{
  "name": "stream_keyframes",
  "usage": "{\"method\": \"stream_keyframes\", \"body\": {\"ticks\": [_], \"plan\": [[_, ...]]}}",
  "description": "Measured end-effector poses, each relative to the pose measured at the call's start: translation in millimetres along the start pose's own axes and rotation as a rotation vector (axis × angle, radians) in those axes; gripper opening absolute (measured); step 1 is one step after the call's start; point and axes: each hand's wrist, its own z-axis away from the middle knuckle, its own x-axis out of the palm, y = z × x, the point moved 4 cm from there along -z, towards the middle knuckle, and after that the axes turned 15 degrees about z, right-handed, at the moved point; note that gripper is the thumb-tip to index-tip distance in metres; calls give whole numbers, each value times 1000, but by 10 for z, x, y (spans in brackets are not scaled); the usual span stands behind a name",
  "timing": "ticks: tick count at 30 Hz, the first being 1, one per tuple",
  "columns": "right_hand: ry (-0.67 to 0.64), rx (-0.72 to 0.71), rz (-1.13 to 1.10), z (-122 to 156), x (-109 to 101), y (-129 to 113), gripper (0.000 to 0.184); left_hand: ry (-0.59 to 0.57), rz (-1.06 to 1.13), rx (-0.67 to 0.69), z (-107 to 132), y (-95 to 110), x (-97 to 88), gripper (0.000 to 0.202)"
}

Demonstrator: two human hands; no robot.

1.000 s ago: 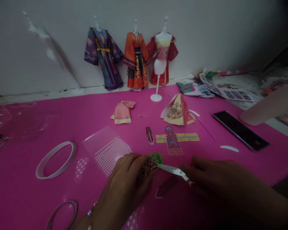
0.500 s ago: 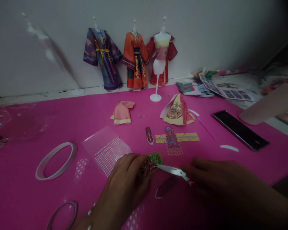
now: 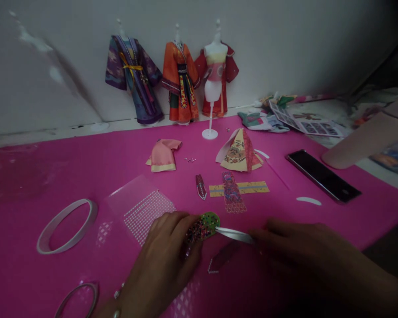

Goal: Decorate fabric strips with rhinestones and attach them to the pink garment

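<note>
My left hand (image 3: 164, 260) rests on the pink mat (image 3: 86, 176) and pinches a small green oval tray (image 3: 203, 226) covered with tiny coloured gems. My right hand (image 3: 295, 251) is closed on silver tweezers (image 3: 234, 235), whose tips touch the tray's right edge. Just below the tweezers a dark red paper strip (image 3: 220, 259) edged with white gems lies flat on the mat. A clear sheet of white gem stickers (image 3: 146, 212) sits left of my left hand.
Three mannequins in paper robes, purple (image 3: 132, 75), orange (image 3: 179, 77) and red (image 3: 217, 75), stand by the wall. Paper garment pieces (image 3: 239, 152), a pink top (image 3: 162, 155), a belt piece (image 3: 234, 192), a phone (image 3: 321, 175) and tape rings (image 3: 64, 225) lie on the mat.
The view has shifted slightly, so everything sits a little further left. My hands, the tray and the tweezers keep the same pose relative to each other.
</note>
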Motion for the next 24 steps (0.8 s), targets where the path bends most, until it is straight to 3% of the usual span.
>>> {"method": "stream_keyframes", "body": {"ticks": [5,12,24], "plan": [[-21,-79,17,-86,-22,-81,33,-45,-42,11,-14,48,-36,39],[-48,-115,-52,-135,-109,-123,35,-52,116,1,-6,81,-43,44],[-65,-140,-84,-150,-138,-116,40,-60,105,-48,-20,47,-26,32]]}}
